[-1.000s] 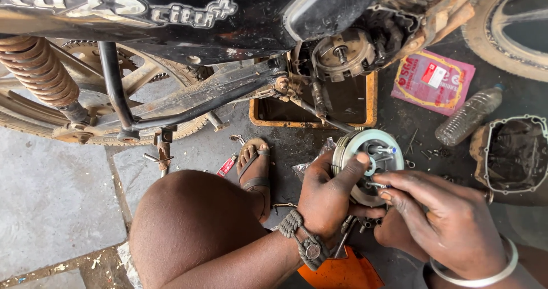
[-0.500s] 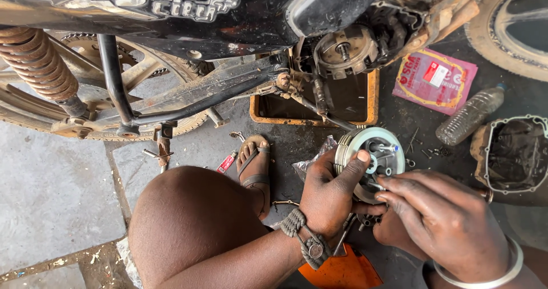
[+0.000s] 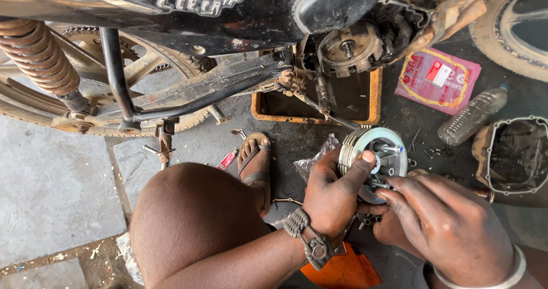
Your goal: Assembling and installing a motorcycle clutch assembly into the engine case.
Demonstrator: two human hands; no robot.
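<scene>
Holding a round metal clutch pack (image 3: 374, 155), the left hand (image 3: 331, 195) wraps its fingers tight around the near side, thumb pressed on the face. The right hand (image 3: 442, 226) sits just beside it, its fingertips pinched on a small bolt (image 3: 381, 184) in the clutch pack. The clutch pack is up off the floor (image 3: 57, 180), in front of the orange drain tray (image 3: 314, 117) under the motorcycle engine (image 3: 351, 46). A plastic bottle (image 3: 472, 115) and a pink packet (image 3: 436, 79) lie on the floor to the right. A sandalled foot (image 3: 257, 166) rests near the tray.
</scene>
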